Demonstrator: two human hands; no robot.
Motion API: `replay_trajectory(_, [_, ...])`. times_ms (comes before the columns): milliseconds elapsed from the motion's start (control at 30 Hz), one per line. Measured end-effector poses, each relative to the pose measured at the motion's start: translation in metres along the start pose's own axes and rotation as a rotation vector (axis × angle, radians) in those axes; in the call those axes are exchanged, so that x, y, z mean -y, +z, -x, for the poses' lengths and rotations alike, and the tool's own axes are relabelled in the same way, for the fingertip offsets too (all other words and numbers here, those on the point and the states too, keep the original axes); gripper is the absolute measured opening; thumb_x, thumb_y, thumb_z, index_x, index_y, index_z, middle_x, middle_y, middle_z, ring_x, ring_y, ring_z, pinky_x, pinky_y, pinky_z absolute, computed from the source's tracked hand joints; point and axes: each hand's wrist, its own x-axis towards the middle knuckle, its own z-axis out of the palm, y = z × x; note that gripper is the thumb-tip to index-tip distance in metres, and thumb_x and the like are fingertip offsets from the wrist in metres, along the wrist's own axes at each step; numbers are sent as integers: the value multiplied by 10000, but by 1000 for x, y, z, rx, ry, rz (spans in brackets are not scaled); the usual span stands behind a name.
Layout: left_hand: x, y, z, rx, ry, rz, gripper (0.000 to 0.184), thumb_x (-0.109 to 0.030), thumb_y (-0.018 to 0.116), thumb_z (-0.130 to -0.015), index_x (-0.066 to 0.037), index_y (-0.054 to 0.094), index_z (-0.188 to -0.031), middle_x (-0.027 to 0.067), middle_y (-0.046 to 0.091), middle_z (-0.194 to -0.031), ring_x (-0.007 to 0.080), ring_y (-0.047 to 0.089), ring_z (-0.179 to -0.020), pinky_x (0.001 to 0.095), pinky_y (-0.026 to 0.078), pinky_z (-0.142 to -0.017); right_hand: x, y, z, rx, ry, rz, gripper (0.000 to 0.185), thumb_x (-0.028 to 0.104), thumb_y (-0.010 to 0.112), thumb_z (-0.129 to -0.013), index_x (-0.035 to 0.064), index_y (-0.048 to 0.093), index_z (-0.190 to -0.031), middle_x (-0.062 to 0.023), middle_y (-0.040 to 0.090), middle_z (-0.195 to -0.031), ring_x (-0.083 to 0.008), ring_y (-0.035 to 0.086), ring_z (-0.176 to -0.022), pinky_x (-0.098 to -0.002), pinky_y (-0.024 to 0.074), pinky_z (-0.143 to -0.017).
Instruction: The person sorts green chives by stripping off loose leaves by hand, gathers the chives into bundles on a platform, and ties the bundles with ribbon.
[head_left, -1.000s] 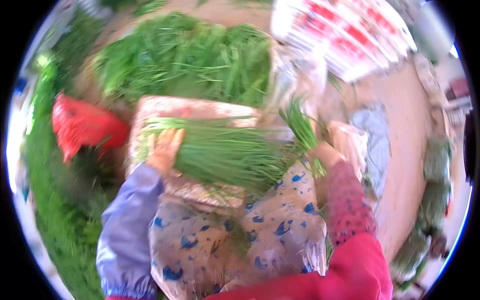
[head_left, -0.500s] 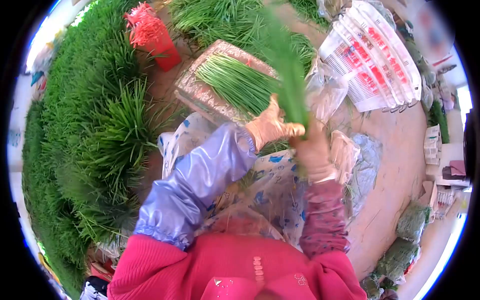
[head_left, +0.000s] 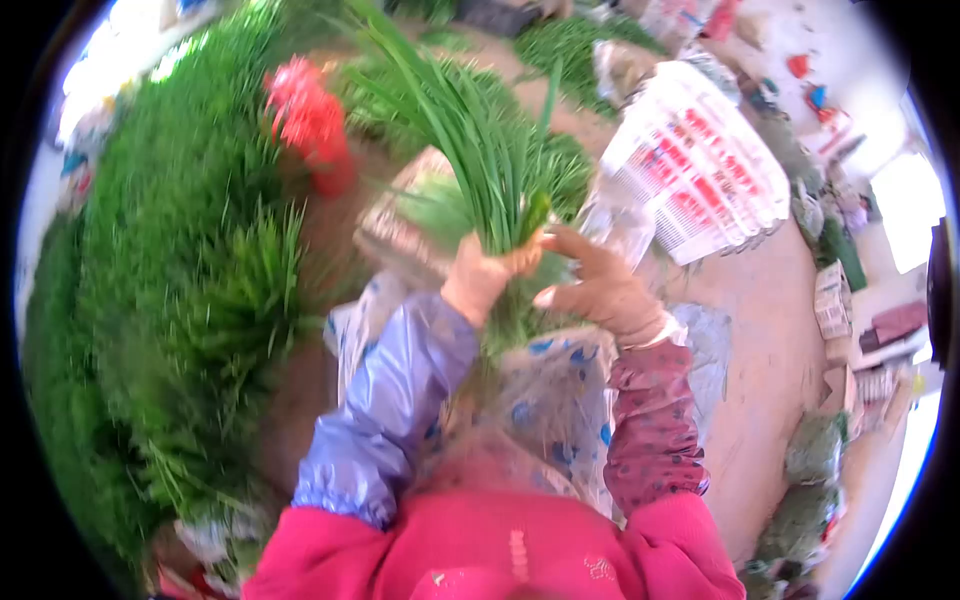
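Note:
A bunch of green garlic chives (head_left: pixel 490 180) stands up in my left hand (head_left: pixel 480 275), whose gloved fingers are wrapped round its lower part. The long leaves fan out upward and to the left. My right hand (head_left: pixel 608 290), also gloved, is just right of the bunch with thumb and fingers apart. Beyond the hands, more chives (head_left: pixel 435 205) lie on a patterned low block (head_left: pixel 385 235), blurred and partly covered by the held bunch. A clear plastic sheet with blue prints (head_left: pixel 560 385) lies over my lap.
A tall bank of chives (head_left: pixel 190 270) runs along the left. Red ties (head_left: pixel 305 100) stick up from a red container (head_left: pixel 335 172). Loose chives lie beyond the block. White printed bags (head_left: pixel 695 160) are stacked at the upper right, with plastic wrap (head_left: pixel 620 220) beside them.
My right hand has let go of the chives and opened beside them. My left hand has moved left and now grips the bunch, whose leaves lean left. The view has shifted.

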Motion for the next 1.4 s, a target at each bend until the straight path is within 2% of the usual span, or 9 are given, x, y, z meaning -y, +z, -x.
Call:
replay_trajectory(167, [-12,19,-28,98,227,-400,204,-97,597,-857,7,642,-1027,78,673,-810,213,635,-694,319,514,-661,27,-2,-40,-11,-19,-291,527,166,778,-702,32,557,-1161,-69,632,-1004,-158,578,-943,-306,466,-841])
replay_trajectory(267, [24,12,-30,-123,-480,893,223,-145,553,-862,-16,647,-1018,100,662,-797,229,641,-706,340,517,-665,5,32,-55,-177,-116,-247,435,155,771,-684,51,595,-1069,-67,653,-931,-157,591,-880,-309,481,-795])
replay_trajectory(500, [139,-69,-16,231,526,-1241,302,-212,624,-813,-74,626,-1082,126,649,-1006,279,613,-948,375,498,-804,-93,111,-83,-348,-235,-500,534,191,754,-650,110,595,-1153,-132,625,-1071,-302,605,-969,-385,470,-886])
replay_trajectory(633, [128,-65,-13,184,278,-1192,430,-240,569,-866,-51,545,-1251,157,549,-1264,277,500,-1182,413,380,-1022,-53,98,-77,-445,-173,-95,547,246,713,-772,72,513,-1250,-177,566,-1210,-299,557,-1092,-356,447,-920])
replay_trajectory(767, [83,-43,-11,287,-232,-1256,877,-329,769,-694,-36,341,-1402,187,415,-1404,354,381,-1295,420,318,-1074,-58,108,-92,-525,145,-345,322,323,665,-787,38,672,-939,-215,656,-810,-387,636,-777,-413,504,-675])
replay_trajectory(833, [39,-31,15,26,-262,-1183,1028,-234,844,-612,-13,262,-1430,194,409,-1405,361,384,-1291,397,315,-1081,-36,85,-87,-528,458,-387,426,410,682,-807,-1,675,-918,-173,677,-760,-274,645,-658,-388,490,-625])
replay_trajectory(967, [24,-25,70,168,-42,-720,750,-151,737,-787,8,338,-1402,210,527,-1274,295,508,-1181,376,398,-1003,-83,98,-83,-585,50,-625,236,248,672,-838,47,682,-960,-52,696,-770,-113,630,-735,-278,487,-708])
replay_trajectory(1100, [26,4,94,346,-802,203,636,-171,668,-873,1,348,-1395,123,561,-1242,166,534,-1120,298,432,-943,-95,101,-66,-572,48,-665,108,129,594,-879,57,669,-911,-21,677,-808,-108,598,-734,-270,467,-699])
replay_trajectory(1400, [45,35,91,110,-635,1295,832,-630,476,-850,36,369,-1337,150,575,-1178,253,582,-1035,386,487,-907,-22,110,31,-592,-218,-993,96,89,562,-906,20,611,-950,-56,628,-913,-147,571,-844,-255,455,-740])
